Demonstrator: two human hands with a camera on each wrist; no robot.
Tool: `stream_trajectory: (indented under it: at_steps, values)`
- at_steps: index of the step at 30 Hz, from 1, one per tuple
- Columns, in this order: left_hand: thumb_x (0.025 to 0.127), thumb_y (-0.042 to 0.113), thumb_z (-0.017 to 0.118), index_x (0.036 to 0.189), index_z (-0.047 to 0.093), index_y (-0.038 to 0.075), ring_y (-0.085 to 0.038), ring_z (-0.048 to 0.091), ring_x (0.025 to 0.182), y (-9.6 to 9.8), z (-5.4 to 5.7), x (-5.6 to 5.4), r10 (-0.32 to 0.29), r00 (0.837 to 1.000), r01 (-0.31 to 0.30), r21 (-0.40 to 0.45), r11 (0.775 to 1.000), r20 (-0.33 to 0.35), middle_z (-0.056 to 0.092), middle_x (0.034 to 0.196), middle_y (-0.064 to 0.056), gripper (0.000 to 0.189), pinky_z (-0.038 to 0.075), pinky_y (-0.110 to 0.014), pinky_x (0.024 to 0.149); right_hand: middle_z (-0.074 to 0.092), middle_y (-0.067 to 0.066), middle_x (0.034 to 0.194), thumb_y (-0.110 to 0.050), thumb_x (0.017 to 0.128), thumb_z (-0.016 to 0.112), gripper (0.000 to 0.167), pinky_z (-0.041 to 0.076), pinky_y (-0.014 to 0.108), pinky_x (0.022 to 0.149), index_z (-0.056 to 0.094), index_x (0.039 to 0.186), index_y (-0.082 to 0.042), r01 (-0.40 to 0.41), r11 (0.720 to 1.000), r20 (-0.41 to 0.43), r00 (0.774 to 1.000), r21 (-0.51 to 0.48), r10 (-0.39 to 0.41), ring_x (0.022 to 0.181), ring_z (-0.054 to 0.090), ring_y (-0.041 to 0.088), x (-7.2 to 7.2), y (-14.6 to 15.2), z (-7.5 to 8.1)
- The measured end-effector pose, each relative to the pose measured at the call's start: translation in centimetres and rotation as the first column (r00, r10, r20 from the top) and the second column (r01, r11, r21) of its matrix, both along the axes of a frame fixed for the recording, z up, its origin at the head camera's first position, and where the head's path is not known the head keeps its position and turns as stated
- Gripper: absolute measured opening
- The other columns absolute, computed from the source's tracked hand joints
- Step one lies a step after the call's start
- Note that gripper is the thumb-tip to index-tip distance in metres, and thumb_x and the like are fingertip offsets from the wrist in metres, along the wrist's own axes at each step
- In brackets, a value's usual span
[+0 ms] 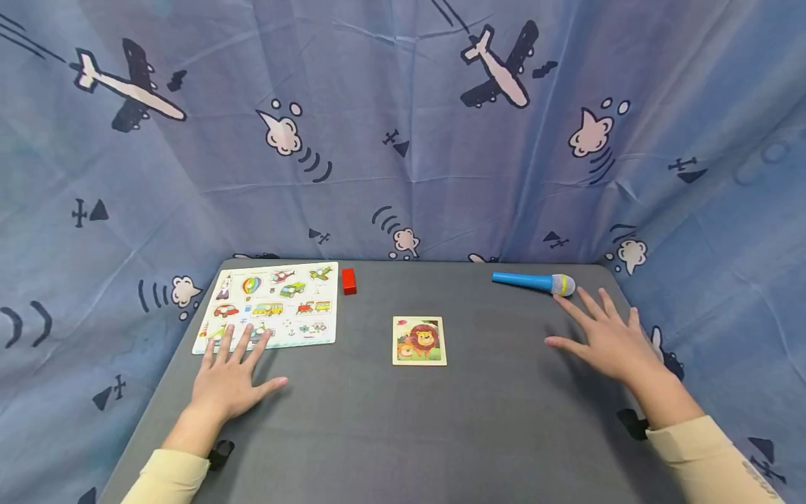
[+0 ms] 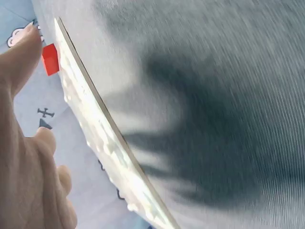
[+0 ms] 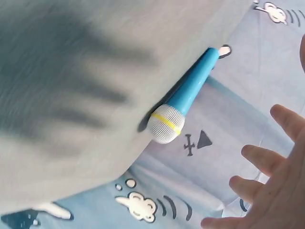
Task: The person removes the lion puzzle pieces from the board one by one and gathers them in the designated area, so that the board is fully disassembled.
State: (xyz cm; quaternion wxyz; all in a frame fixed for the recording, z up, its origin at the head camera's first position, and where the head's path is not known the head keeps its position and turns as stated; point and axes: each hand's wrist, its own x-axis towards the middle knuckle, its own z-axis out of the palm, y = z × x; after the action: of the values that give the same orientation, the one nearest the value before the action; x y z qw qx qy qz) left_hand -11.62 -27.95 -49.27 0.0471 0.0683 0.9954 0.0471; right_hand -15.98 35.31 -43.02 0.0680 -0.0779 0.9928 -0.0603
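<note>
My left hand (image 1: 228,383) is spread above the table's left side, its fingertips overlapping the lower edge of a white puzzle board (image 1: 291,288) printed with vehicles. In the left wrist view that board (image 2: 102,125) shows edge-on, with several raised pegs. Over the right side, my right hand (image 1: 607,339) has its fingers stretched apart and holds nothing. Closest to it lies a blue toy microphone (image 1: 525,281) with a silver, yellow-banded head. The right wrist view shows the microphone (image 3: 190,88) lying apart from the fingers. A square lion picture puzzle (image 1: 419,341) lies flat between the hands.
A small red block (image 1: 349,281) sits just right of the puzzle board. The grey table (image 1: 403,434) ends at a blue curtain (image 1: 378,126) printed with airplanes, which hangs behind it and along both sides.
</note>
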Motion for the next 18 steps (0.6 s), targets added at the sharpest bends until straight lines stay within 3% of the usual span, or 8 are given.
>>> stream_trajectory:
  at_steps: [8,15,18]
  values:
    - [0.085,0.077,0.057,0.162,0.026,0.016,-0.045,0.005,0.155,1.7,-0.6,-0.7,-0.012,1.0,0.014,0.061,0.998,-0.024,0.019,0.167,-0.019,0.102,0.004,-0.064,0.122,0.03,0.03,0.159,-0.07,0.089,0.06,0.094,0.011,0.081,0.108,0.027,0.162,-0.02,-0.002,0.992,-0.067,0.998,-0.125,-0.006,0.144,0.027,0.055,-1.0,-1.9,0.3]
    - [0.085,0.074,0.059,0.162,0.027,0.015,-0.045,0.011,0.154,3.4,-1.5,-1.6,-0.048,0.997,0.054,0.107,0.993,-0.059,0.023,0.166,-0.019,0.102,0.009,-0.063,0.122,0.031,0.026,0.16,-0.064,0.09,0.063,0.091,0.029,0.076,0.106,0.025,0.162,-0.024,-0.032,0.983,-0.081,0.997,-0.182,0.018,0.14,0.035,0.055,-1.5,-3.8,-0.1]
    - [0.088,0.071,0.058,0.162,0.025,0.014,-0.044,0.011,0.154,4.3,-2.1,-2.0,-0.074,0.997,0.08,0.175,0.981,-0.039,0.023,0.167,-0.018,0.099,0.012,-0.063,0.123,0.031,0.024,0.161,-0.067,0.09,0.061,0.091,0.033,0.076,0.104,0.026,0.162,-0.023,-0.022,0.977,-0.055,0.998,-0.21,0.01,0.14,0.036,0.054,-1.6,-4.7,-0.3]
